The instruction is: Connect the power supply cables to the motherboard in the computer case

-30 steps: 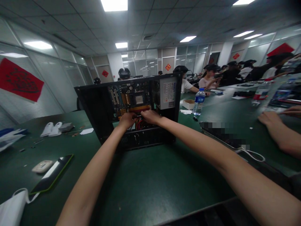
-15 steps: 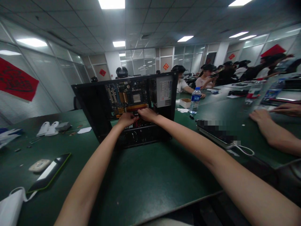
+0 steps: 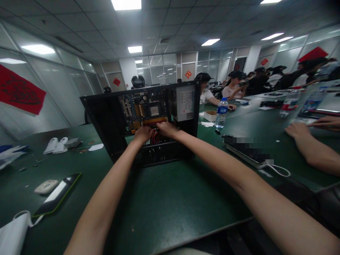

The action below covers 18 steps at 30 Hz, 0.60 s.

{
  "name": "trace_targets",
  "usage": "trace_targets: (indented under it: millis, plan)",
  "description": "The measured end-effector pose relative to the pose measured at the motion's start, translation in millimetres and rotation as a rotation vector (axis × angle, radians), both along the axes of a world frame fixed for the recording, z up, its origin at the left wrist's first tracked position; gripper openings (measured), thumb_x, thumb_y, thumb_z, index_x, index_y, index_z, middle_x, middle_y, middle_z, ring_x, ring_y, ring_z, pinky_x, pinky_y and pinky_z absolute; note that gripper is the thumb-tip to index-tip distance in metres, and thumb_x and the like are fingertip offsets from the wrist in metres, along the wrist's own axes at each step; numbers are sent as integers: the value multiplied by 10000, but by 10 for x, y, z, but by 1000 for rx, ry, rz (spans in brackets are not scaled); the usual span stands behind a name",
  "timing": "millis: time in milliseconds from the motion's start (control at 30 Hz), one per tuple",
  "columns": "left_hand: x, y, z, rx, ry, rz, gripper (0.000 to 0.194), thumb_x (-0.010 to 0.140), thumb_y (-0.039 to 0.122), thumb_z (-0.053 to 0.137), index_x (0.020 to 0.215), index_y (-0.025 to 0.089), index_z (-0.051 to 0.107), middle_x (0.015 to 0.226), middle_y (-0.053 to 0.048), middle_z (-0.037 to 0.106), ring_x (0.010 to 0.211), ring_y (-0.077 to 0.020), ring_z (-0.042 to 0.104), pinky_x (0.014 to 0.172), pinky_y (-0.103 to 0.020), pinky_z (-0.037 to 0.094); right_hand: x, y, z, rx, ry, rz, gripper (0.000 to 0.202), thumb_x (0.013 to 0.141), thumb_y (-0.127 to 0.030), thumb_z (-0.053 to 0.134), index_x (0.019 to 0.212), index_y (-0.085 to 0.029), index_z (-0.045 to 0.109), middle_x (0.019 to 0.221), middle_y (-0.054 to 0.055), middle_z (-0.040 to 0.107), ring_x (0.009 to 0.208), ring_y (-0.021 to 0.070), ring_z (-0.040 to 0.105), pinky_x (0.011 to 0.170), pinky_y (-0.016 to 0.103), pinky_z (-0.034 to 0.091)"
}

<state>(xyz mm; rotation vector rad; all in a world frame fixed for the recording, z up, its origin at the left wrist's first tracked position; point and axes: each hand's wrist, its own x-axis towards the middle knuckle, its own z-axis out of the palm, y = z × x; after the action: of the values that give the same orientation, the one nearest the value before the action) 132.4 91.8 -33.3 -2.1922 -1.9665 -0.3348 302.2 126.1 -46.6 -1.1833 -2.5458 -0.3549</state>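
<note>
Ceiling panels (image 3: 126, 4) cast cool white light over an otherwise dim scene, leaving a soft sheen on the green table (image 3: 175, 209) and deep shadow inside the computer case (image 3: 107, 120). A phone (image 3: 57, 194) at left catches white glare; wide-angle distortion stretches the edges, and far figures (image 3: 261, 80) at right blur.

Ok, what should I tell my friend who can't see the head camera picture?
A person's left hand and right hand reach into an open black computer case, by reddish cables below its circuit board. The case stands on a green table, with a water bottle to its right; other people are in the background.
</note>
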Motion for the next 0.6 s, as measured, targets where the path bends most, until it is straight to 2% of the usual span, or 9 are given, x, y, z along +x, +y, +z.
trace_targets:
  millis: [200, 333, 600]
  plan:
    - [13, -19, 4, -9, 30, 5, 468, 1007, 472, 404, 1098, 205, 777, 1127, -159, 760, 1064, -301, 708, 869, -361, 534, 6, 0, 20, -15, 10, 2, 261, 999, -214, 501, 1213, -99, 597, 1184, 209, 694, 1099, 294, 687, 866, 328, 510]
    - [37, -28, 16, -12, 46, 20, 461, 1004, 456, 408, 1101, 197, 777, 1121, -166, 761, 1058, -303, 709, 880, -371, 539, 8, -14, 37, -24, 14, 6, 248, 1000, -163, 473, 1202, -97, 600, 1201, 209, 688, 1113, 283, 681, 890, 333, 504]
    - [57, -33, 26, -4, 50, 30, 468, 1004, 457, 395, 1106, 201, 774, 1117, -162, 762, 1053, -299, 711, 874, -367, 544, 22, 6, 39, -25, 20, 28, 261, 989, -173, 519, 1225, -89, 593, 1257, 214, 668, 1181, 277, 651, 940, 321, 489]
